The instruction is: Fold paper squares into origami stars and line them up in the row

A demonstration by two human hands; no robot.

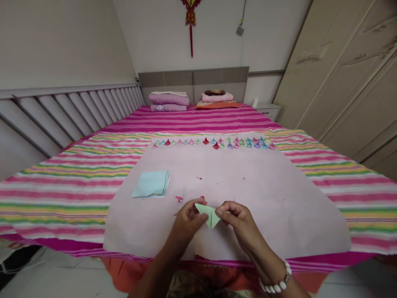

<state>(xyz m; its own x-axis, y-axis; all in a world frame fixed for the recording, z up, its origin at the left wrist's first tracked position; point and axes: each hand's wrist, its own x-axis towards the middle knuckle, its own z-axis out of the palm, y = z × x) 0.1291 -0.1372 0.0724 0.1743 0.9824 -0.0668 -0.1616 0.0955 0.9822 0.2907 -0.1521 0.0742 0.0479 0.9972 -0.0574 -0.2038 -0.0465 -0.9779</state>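
Both my hands pinch a small light green folded paper [209,214] just above a pale pink sheet [279,198] spread on the bed. My left hand [188,221] grips its left edge with closed fingers. My right hand [237,221], a white bead bracelet on its wrist, grips the right side. The paper is folded into a pointed, triangular shape with its tip downward.
A stack of light blue paper squares [151,184] lies to the left. A row of several small folded paper pieces [217,142] in mixed colours lines the sheet's far edge. Tiny red scraps [179,199] lie near my hands. Striped bedspread [62,182], pillows [169,101], wardrobe [347,74] at right.
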